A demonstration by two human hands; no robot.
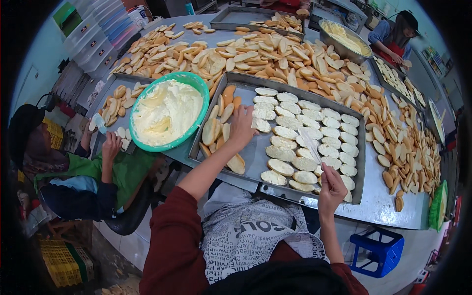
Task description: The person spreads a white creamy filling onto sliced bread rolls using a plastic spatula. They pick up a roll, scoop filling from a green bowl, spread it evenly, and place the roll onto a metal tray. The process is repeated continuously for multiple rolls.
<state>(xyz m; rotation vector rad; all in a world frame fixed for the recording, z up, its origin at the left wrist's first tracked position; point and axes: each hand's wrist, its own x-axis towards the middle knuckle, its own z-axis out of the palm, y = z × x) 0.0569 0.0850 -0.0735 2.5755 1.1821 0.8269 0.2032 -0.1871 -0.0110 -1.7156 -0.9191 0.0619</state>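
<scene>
left hand: curled between plain slices and coated slices, cannot tell if gripping | right hand: closed round knife, angled over coated slices | tray: near side of surface, plain slices left, coated slices right | bowl: left of tray, holding cream

A broad metal table fills the middle of the room, its top shining under cool light. Beyond its far left corner, clear plastic drawers stand stacked near a pale blue-green wall. Off its near left corner are a black seat and a yellow crate. A blue stool stands by its near edge, toward the right corner. Pale tiles cover the floor.
</scene>
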